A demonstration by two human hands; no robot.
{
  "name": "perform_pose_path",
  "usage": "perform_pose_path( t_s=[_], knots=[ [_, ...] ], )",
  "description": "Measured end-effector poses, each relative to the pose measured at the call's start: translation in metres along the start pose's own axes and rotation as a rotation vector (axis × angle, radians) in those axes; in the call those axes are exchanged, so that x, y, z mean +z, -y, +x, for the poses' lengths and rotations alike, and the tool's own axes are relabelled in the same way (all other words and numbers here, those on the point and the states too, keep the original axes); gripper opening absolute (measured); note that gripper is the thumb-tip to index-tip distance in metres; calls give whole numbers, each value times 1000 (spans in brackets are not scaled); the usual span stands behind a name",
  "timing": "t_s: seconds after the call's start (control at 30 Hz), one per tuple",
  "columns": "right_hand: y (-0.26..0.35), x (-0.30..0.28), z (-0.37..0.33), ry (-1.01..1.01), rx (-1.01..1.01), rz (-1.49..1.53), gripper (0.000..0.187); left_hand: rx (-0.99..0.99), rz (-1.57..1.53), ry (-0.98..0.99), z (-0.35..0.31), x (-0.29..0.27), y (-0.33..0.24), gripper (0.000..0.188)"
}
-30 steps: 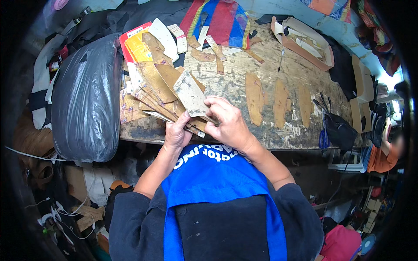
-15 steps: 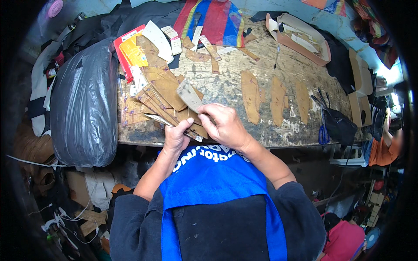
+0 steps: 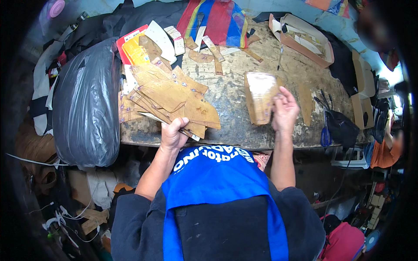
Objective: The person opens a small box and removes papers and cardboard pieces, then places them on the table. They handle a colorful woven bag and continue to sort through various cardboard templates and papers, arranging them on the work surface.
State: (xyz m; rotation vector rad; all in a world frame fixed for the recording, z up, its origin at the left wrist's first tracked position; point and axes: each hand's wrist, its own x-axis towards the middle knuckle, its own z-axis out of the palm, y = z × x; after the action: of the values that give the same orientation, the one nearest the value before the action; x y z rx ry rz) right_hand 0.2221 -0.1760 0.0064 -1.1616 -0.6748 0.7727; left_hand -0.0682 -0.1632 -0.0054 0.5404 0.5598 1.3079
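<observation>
Worktop: wood, scuffed pale, dark staining toward six. Bearings from its centre. Ten: red card, orange card overlapping it, curved white piece alongside. Eleven: brown strips, scattered. Near twelve: striped sack. Two: open box; pen closer in. Just past three: brown piece, flat. Toward four: blue-handled scissors, black pouch beside.

Fanned brown sheets; panel perhaps tilted.
</observation>
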Motion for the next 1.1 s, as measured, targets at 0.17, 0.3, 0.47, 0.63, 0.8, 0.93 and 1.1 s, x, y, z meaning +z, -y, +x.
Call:
perform_pose_path(
  t_s=[0.17, 0.3, 0.47, 0.63, 0.8, 0.93, 1.1],
  knots=[
    [-1, -62, 24, -120, -14, -18, 33, 32, 40, 45, 6, 6, -13, 63],
    [-6, -89, 37, -142, -7, -17, 34, 33, 49, 60, 7, 11, -18, 64],
    [-1, -72, 36, -302, -216, -1099, 53, 42, 44, 55, 8, 10, -19, 64],
    [5, 17, -17, 352, -53, -252, 36, -8, 25, 62, 9, 9, -11, 63],
    [1, 93, -66, 665, 248, -175, 47, -63, 89, 43, 0, 7, -4, 63],
    [-1, 86, -64, 592, 351, -104, 34, -62, 111, 41, 0, 3, -9, 66],
    [-13, 54, -50, 343, 325, 111, 22, -99, -15, 175, 7, 3, -19, 73]
  ],
)
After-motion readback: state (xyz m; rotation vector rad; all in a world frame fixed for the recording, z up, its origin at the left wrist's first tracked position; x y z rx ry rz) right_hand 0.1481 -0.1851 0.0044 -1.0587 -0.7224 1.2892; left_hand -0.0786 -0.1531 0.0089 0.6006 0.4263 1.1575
